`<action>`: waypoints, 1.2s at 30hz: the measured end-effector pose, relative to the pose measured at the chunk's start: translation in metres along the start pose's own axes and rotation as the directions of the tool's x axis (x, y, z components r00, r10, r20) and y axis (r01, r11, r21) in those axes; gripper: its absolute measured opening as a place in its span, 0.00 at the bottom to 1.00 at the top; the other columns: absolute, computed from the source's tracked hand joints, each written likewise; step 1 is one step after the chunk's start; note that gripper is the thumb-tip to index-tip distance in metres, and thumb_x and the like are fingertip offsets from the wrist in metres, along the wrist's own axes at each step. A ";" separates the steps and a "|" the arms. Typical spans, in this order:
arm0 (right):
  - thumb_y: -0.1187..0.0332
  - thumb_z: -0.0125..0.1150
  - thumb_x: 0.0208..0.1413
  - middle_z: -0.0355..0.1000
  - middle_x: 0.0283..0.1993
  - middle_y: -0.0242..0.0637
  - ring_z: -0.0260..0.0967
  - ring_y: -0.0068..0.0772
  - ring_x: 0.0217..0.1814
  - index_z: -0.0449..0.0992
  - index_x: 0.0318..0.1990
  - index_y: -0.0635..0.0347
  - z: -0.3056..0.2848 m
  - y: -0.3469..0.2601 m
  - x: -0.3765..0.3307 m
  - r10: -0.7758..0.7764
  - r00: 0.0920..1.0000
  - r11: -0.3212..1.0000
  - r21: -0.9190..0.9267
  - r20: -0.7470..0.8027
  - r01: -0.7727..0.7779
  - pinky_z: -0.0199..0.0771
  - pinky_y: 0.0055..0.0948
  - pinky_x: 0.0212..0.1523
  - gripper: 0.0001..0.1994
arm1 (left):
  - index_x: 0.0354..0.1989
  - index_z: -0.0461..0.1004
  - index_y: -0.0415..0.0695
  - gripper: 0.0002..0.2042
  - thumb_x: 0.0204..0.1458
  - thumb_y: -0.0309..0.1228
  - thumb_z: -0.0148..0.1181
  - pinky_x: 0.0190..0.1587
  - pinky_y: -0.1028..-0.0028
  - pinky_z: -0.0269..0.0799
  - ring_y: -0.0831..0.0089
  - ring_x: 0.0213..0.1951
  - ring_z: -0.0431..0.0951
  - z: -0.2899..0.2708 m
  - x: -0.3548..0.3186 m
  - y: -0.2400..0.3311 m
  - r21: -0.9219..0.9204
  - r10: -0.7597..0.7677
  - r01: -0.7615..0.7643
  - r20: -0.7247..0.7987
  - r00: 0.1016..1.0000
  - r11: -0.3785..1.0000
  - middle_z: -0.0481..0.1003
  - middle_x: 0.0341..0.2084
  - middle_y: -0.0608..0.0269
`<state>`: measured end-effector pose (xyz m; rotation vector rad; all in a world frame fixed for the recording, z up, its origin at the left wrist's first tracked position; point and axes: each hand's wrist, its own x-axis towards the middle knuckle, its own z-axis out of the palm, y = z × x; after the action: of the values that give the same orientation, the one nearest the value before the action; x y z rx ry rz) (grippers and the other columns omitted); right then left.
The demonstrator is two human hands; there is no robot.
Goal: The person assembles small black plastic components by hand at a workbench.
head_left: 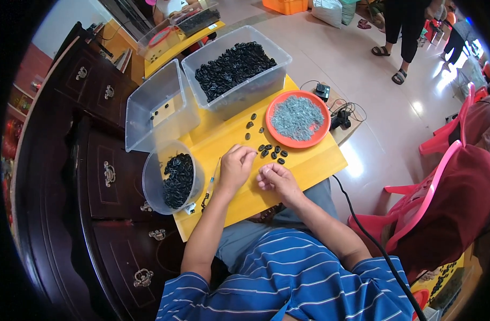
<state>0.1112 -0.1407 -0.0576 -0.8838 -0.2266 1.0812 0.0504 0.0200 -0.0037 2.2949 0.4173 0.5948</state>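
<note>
Left hand (235,167) curled narrow, fingertips pinched on something too small to make out. Right hand (275,179) likewise closed on a tiny piece, just beside the left. Loose black parts (271,151) lie on the yellow surface (309,166) just beyond both hands; orange plate (298,119) of grey bits past them. Round tub (172,182) of black parts left of the left hand. Best worked with hands close, wrists resting on the surface.

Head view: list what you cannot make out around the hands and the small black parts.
- What the left hand pinches: its curled fingers hide it.
- Whether the right hand holds anything: too small to tell.
- Shape of the loose black pieces on the yellow board: too small.
- The grey bits in the orange plate: a blurred heap.
- The round tub: its bottom is hidden beneath its black parts.
</note>
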 end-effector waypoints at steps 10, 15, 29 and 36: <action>0.57 0.54 0.69 0.73 0.37 0.27 0.71 0.19 0.36 0.72 0.45 0.53 -0.010 -0.008 -0.006 0.040 0.999 0.976 0.214 0.031 -0.045 0.75 0.21 0.40 0.11 | 0.36 0.80 0.35 0.04 0.53 0.20 0.62 0.35 0.73 0.75 0.68 0.32 0.78 0.018 -0.031 0.024 -0.232 0.067 -0.062 0.014 0.998 0.971 0.76 0.33 0.57; 0.65 0.57 0.67 0.73 0.36 0.26 0.71 0.17 0.36 0.72 0.44 0.54 -0.018 -0.013 -0.012 0.053 0.998 0.948 0.314 0.019 -0.057 0.75 0.20 0.39 0.05 | 0.36 0.81 0.35 0.05 0.53 0.20 0.62 0.37 0.73 0.74 0.69 0.33 0.78 0.021 -0.026 0.032 -0.252 0.091 -0.080 0.033 0.995 0.964 0.77 0.34 0.56; 0.67 0.61 0.65 0.76 0.35 0.26 0.75 0.17 0.34 0.73 0.43 0.53 -0.032 -0.025 -0.018 0.039 0.996 0.889 0.457 -0.086 0.004 0.80 0.21 0.36 0.05 | 0.41 0.80 0.36 0.07 0.55 0.19 0.59 0.35 0.74 0.76 0.66 0.31 0.82 0.038 -0.008 0.053 -0.349 0.035 0.006 0.110 0.993 0.937 0.79 0.31 0.54; 0.68 0.62 0.64 0.75 0.34 0.26 0.73 0.18 0.31 0.74 0.43 0.54 -0.033 -0.029 -0.015 0.040 0.992 0.933 0.360 -0.116 0.005 0.77 0.20 0.35 0.05 | 0.42 0.79 0.36 0.08 0.55 0.20 0.59 0.37 0.71 0.77 0.64 0.33 0.83 0.036 0.014 0.049 -0.337 0.098 -0.033 0.180 0.979 0.941 0.79 0.32 0.52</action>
<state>0.1416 -0.1755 -0.0540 -0.6182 0.0822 1.0392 0.0871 -0.0274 0.0122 2.0221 0.1325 0.4303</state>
